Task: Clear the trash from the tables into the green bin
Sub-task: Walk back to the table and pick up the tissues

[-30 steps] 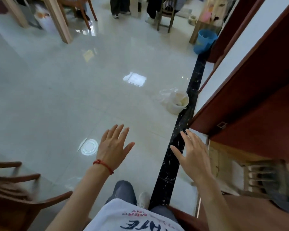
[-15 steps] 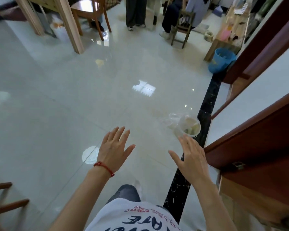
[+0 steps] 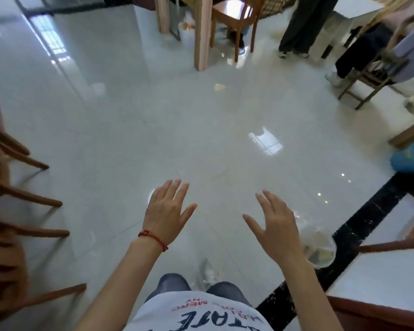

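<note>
From the head camera, both hands are held out over a glossy pale tiled floor (image 3: 153, 120). The left hand (image 3: 166, 212) has its back up, fingers straight and close together, thumb out to the side, holding nothing; a red string bracelet (image 3: 153, 236) circles its wrist. The right hand (image 3: 276, 229) is likewise spread, fingers straight and slightly apart, thumb out, also holding nothing.

Just beside the right hand, low on the floor, stands a small bin lined with a clear plastic bag (image 3: 319, 247), with pale scraps inside; it sits against a black marble strip (image 3: 359, 235) that runs across the floor. Its colour cannot be told as green. Farther off at the right edge is a blue bin (image 3: 410, 156), only partly in view.

Blurred wooden chair legs (image 3: 22, 201) fill the left edge. At the top, a wooden chair (image 3: 234, 17) stands by a pale table leg (image 3: 202, 34), and a white lined bin (image 3: 187, 32) stands beside it. People's legs and another chair (image 3: 371, 72) show at the upper right. Below, the wearer's white printed shirt (image 3: 196, 314) and one shoe (image 3: 207, 274) are visible.
</note>
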`<state>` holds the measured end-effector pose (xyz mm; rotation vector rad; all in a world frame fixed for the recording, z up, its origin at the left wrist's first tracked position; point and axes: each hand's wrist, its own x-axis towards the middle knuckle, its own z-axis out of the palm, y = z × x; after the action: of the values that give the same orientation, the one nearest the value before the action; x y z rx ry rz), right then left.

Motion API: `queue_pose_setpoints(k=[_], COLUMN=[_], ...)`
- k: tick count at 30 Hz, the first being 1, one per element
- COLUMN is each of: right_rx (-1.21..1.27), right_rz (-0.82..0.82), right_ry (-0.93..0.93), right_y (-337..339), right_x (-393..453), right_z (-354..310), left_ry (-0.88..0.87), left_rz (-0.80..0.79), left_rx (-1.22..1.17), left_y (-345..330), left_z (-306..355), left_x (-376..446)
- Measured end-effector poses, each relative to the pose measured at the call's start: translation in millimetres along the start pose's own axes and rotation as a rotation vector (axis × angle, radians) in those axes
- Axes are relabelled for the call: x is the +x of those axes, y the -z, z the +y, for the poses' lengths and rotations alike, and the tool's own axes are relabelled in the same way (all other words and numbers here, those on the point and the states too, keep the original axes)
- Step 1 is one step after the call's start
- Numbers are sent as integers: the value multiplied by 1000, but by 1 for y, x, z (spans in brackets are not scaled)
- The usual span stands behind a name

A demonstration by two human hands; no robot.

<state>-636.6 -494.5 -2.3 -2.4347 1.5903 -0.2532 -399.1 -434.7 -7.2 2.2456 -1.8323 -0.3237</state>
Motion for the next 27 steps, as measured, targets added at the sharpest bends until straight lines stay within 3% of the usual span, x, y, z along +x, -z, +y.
queue_pose_setpoints(k=[11,18,27], right_rx=[64,81,73], right_rz=[-139,-176,-159], right_ry=[535,654,654], right_y=[-19,-48,-93], right_x=[152,202,325], right_z=[-56,-107,-220], left_ry=[525,639,624], left_rz=[117,149,164], left_rx=[23,46,50], left_y=[14,27,69], left_z=[-56,-104,-243], left_x=[1,13,105])
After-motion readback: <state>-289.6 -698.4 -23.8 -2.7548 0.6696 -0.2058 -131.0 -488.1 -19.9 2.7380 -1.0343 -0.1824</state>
